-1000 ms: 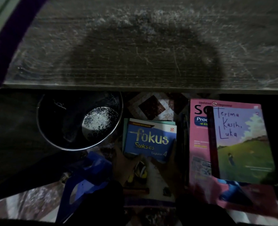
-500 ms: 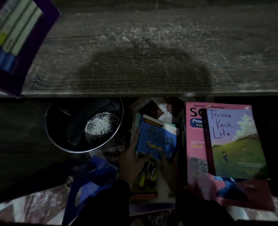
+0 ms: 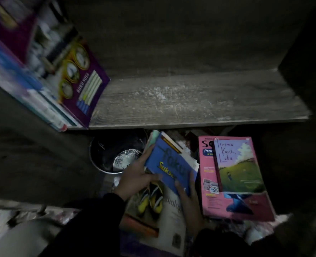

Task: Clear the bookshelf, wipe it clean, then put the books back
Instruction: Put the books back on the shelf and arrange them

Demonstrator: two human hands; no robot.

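Now blue book [image 3: 169, 164] is clamped by both hands: left hand [image 3: 135, 179] curled on left edge, right hand [image 3: 188, 197] on lower corner. Book is held tilted over biology book [image 3: 164, 210], below shelf board [image 3: 190, 101]. Longer visible side is slanted upper-left to lower-right. Cover is turned clockwise from level pose of one second ago.
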